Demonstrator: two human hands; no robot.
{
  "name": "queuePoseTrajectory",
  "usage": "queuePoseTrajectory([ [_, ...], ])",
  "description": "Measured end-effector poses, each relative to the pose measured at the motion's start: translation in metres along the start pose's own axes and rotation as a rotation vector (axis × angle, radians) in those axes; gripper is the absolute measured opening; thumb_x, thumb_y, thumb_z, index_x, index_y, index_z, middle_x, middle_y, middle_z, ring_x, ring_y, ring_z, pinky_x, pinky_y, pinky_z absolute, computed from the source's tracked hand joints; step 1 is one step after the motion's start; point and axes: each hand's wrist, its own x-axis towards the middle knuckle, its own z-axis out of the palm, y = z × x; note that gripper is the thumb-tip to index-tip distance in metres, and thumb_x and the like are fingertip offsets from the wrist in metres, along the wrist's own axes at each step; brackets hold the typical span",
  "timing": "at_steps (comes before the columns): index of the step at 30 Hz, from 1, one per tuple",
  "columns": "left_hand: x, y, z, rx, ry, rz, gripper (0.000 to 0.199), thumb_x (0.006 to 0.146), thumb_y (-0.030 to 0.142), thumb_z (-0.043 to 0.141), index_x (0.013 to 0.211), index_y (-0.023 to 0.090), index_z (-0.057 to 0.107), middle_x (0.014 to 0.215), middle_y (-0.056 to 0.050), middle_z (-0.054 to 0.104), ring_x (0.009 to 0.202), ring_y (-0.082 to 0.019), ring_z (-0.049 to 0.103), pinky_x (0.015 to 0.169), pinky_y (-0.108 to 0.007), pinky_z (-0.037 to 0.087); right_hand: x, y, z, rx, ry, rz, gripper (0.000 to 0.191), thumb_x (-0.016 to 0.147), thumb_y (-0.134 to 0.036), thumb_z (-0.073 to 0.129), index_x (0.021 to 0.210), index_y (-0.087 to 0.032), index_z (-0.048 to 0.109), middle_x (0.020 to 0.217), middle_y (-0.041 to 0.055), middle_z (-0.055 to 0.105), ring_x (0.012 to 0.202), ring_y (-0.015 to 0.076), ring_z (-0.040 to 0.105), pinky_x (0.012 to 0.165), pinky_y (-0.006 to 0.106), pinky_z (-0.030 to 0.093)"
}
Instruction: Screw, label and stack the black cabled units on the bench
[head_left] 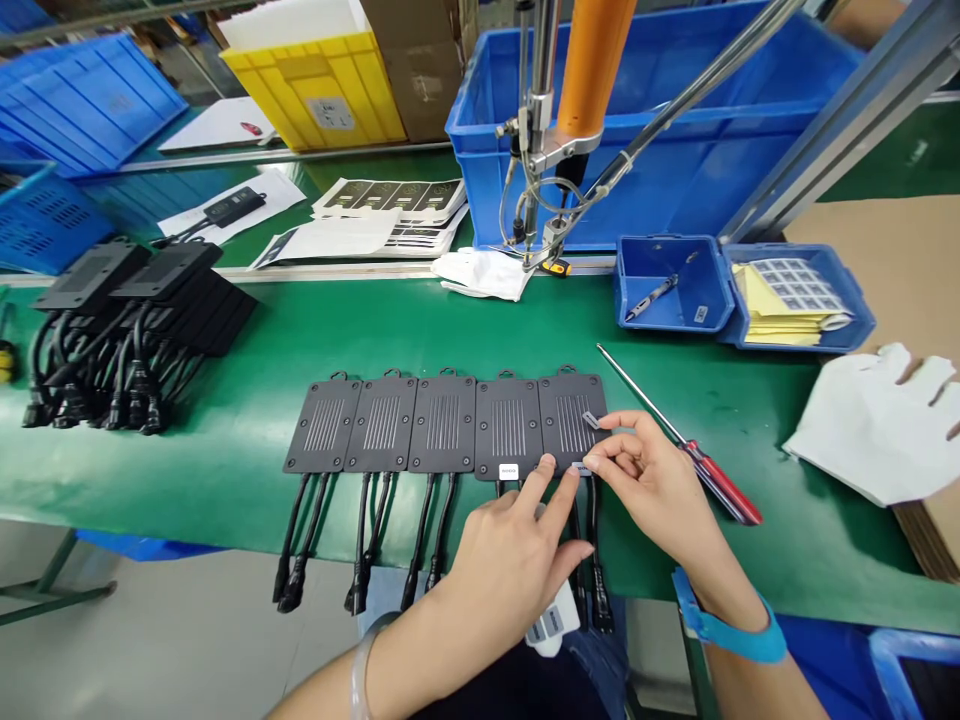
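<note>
Several black modules lie side by side, their cables hanging over the bench's front edge. My left hand [517, 550] has its fingers spread, two fingertips on the lower edges of the two rightmost modules. A white label [508, 471] sits on the second module from the right [508, 420]. At the rightmost module [571, 415], the thumb and index finger of my right hand [645, 480] pinch a small label [580, 468] at the lower edge. Another small label [591, 420] is by my right fingertips. A white label sheet [553, 622] hangs below my left hand.
A red-handled screwdriver [712, 475] lies right of my right hand. Stacked black modules [169, 275] stand at left. Behind are small blue bins [671, 285], a large blue crate [675, 180] and an orange hanging tool [592, 70]. White gloves [874, 425] lie at right.
</note>
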Motion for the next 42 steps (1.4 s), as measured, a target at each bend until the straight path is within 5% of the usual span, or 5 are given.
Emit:
queuePoseTrajectory([
  [17,0.006,0.005,-0.004,0.081,-0.101,-0.008,0.061,0.089,0.050,0.065,0.141,0.019,0.053,0.143,-0.022,0.053,0.071,-0.023,0.072,0.063,-0.036,0.061,0.000,-0.001,0.000,-0.009,-0.002,-0.005,0.030,0.085,-0.031,0.060,0.111,-0.022,0.051,0.073,-0.0031,0.067,0.051,0.0108,0.041,0.053,0.027,0.037],
  [24,0.006,0.004,-0.005,-0.045,-0.092,-0.037,0.051,0.093,0.038,0.061,0.135,0.012,0.049,0.143,-0.022,0.053,0.084,-0.028,0.074,0.063,-0.038,0.061,-0.001,0.002,0.012,-0.130,0.163,-0.096,0.038,0.082,-0.035,0.066,0.115,-0.021,0.053,0.091,0.0009,0.054,0.059,0.0110,0.045,0.057,0.028,0.042],
  [32,-0.021,-0.032,-0.032,-0.500,0.055,-0.160,0.033,0.098,0.034,0.050,0.128,0.024,0.044,0.127,-0.009,0.060,0.093,-0.023,0.070,0.077,-0.039,0.058,-0.003,-0.002,0.008,-0.009,0.141,-0.069,0.025,0.091,-0.031,0.051,0.115,-0.024,0.050,0.089,-0.0009,0.047,0.060,0.0114,0.047,0.058,0.029,0.042],
  [37,-0.060,-0.065,-0.052,-0.422,0.065,-0.308,0.031,0.100,0.037,0.048,0.128,0.024,0.051,0.135,-0.009,0.056,0.101,-0.025,0.069,0.082,-0.041,0.057,-0.001,-0.040,0.020,0.045,0.026,-0.145,0.019,0.092,-0.043,0.054,0.091,-0.026,0.063,0.096,0.0031,0.057,0.087,0.0178,0.057,0.075,0.033,0.045],
  [42,-0.079,-0.077,-0.039,-0.285,0.005,-0.349,0.040,0.098,0.034,0.052,0.135,0.019,0.052,0.148,-0.012,0.050,0.104,-0.028,0.070,0.084,-0.044,0.060,0.015,-0.060,0.063,-0.041,-0.151,-0.196,0.020,0.085,-0.040,0.061,0.073,-0.026,0.068,0.101,0.0057,0.062,0.103,0.0257,0.057,0.090,0.044,0.042],
])
